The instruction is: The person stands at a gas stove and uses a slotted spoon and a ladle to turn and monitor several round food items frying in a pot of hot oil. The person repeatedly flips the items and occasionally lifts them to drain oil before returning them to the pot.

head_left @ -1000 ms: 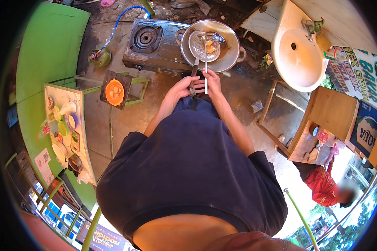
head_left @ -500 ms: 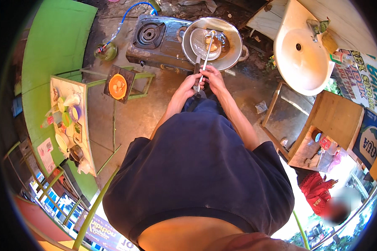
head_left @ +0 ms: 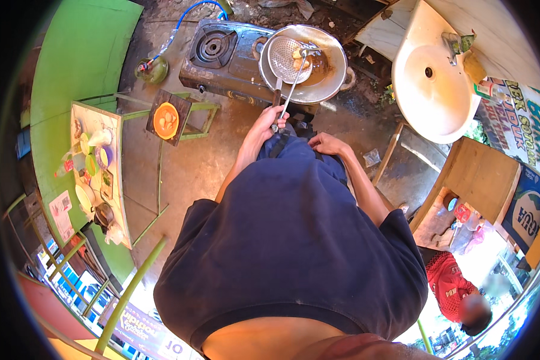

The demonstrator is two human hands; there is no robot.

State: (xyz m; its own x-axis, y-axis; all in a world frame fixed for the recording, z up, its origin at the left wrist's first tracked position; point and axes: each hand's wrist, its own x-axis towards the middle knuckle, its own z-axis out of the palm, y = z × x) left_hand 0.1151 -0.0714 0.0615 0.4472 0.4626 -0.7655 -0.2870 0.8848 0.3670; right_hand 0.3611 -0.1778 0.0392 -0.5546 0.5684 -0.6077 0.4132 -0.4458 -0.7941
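Note:
My left hand (head_left: 270, 122) is closed round the dark handle of a perforated skimmer (head_left: 281, 59) and also the thin metal handle of a long utensil (head_left: 292, 90) lying across it. The skimmer's bowl hangs over the left part of a wide metal wok (head_left: 337, 65) with brown oil in it. Several golden fried pieces (head_left: 297, 55) lie in the skimmer, near the long utensil's head. By my waist, my right hand (head_left: 331, 144) has its fingers curled against my dark clothing; what they grip, if anything, is hidden.
Under the wok stands a gas stove (head_left: 241, 60), its left burner (head_left: 215, 47) uncovered. An orange bowl (head_left: 166, 120) of pale pieces sits on a stool at left, beside a cluttered table (head_left: 117, 180). At right are a sink (head_left: 414, 96) and a wooden cabinet (head_left: 483, 171). A person in red (head_left: 453, 282) is behind.
My right hand has let go of the long utensil and moved back to my waist. My left hand now holds both handles. The skimmer has shifted slightly left.

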